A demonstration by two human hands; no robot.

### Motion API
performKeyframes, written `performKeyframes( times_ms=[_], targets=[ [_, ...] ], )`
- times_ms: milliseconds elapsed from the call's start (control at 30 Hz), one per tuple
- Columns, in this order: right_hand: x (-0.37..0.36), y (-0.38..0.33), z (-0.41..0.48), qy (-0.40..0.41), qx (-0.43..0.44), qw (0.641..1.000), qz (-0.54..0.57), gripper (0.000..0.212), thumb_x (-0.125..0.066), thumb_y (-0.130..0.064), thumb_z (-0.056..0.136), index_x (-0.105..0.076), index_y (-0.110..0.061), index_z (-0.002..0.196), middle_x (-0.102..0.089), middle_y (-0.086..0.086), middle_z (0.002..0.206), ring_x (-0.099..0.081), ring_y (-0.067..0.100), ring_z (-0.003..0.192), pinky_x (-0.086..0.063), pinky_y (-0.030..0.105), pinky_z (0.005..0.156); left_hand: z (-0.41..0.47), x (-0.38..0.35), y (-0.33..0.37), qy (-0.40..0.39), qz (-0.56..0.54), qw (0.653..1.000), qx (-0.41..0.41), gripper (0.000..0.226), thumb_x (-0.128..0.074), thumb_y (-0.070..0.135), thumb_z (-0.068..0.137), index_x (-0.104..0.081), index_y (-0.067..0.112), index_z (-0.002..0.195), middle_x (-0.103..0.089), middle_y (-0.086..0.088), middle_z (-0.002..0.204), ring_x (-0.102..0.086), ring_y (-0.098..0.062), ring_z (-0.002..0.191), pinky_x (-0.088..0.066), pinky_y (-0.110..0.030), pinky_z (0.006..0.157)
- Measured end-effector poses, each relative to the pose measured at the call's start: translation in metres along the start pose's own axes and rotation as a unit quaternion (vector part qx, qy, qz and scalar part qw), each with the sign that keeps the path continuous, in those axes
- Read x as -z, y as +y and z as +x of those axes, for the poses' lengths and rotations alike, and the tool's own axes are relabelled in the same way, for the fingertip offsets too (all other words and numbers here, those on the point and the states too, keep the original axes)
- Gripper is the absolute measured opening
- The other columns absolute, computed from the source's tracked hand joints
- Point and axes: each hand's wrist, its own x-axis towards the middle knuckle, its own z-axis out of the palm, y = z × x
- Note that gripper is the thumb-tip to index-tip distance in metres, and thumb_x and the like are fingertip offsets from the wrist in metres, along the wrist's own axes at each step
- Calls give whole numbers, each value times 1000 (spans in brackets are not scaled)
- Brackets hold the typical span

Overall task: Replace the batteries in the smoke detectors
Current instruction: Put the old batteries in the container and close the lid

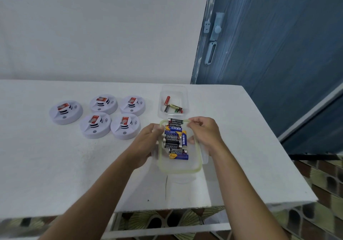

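Clear lid [182,166], gripped by left hand [148,140] and right hand [204,133], covers batteries [173,137] near smoke detectors [95,126].

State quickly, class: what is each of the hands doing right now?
Left hand: grips the left edge of the lid.
Right hand: grips the lid's right edge.

Plain home room: blue bolted door [278,57], patterned floor [326,182].
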Motion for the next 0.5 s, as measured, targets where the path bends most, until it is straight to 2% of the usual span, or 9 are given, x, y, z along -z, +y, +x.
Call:
performKeyframes(
  times_ms=[67, 133, 233, 300, 367, 400, 467, 500],
  targets=[
    [2, -3, 2, -9, -9, 1000, 13, 13, -65, -13, 91, -71, -15, 102, -75, 3, 92, -71, 21, 54, -62, 38, 71, -1, -1, 4, -10, -7, 1000, -9, 29, -47, 36, 101, -55, 12, 116, -68, -13, 112, -70, -32, 94, -59, -47, 79],
    [5, -7, 4, -19, -23, 999, 30, 13, -65, -13, 90, -72, -15, 100, -75, 4, 92, -71, 24, 55, -63, 42, 74, -4, -1, 8, -13, -12, 1000, -22, 29, -48, 34, 101, -55, 11, 116, -70, -13, 110, -71, -33, 91, -58, -53, 81],
    [8, -16, 6, -40, -35, 997, 64, 10, -65, -12, 90, -72, -10, 97, -73, 8, 99, -71, 24, 57, -62, 37, 63, -8, 1, 14, -15, -17, 999, -36, 31, -48, 34, 101, -55, 8, 116, -72, -14, 102, -67, -47, 95, -48, -68, 87],
    [8, -23, 9, -29, -34, 996, 81, 15, -65, -22, 92, -72, -9, 95, -73, 5, 98, -70, 19, 63, -59, 34, 60, -10, 3, 18, -15, -23, 999, -45, 33, -48, 33, 101, -55, 5, 116, -72, -15, 100, -64, -51, 97, -44, -70, 87],
    [7, -27, 14, 30, -21, 998, 60, 21, -60, -30, 93, -72, -13, 95, -71, -2, 92, -64, 14, 70, -50, 28, 59, -9, 6, 22, -11, -29, 998, -57, 35, -48, 33, 101, -56, 2, 115, -72, -18, 101, -65, -51, 92, -48, -66, 82],
    [7, -27, 18, 65, -10, 996, 54, 21, -57, -31, 94, -70, -14, 95, -70, -5, 91, -61, 13, 72, -45, 26, 58, -8, 9, 25, -3, -32, 997, -64, 34, -48, 32, 101, -56, 2, 112, -72, -18, 98, -68, -47, 83, -52, -58, 75],
    [3, -25, 29, 107, 12, 992, 64, 18, -56, -28, 94, -67, -14, 99, -68, -6, 93, -60, 12, 70, -43, 24, 54, -6, 14, 31, 27, -41, 996, -71, 30, -47, 30, 102, -57, 2, 107, -74, -13, 89, -69, -34, 64, -54, -41, 59],
    [1, -23, 35, 115, 18, 991, 65, 18, -56, -27, 93, -66, -15, 103, -67, -6, 96, -62, 13, 72, -43, 22, 53, -5, 16, 34, 42, -47, 995, -74, 29, -47, 28, 102, -58, 1, 108, -74, -11, 86, -68, -31, 61, -54, -41, 59]
  ],
)
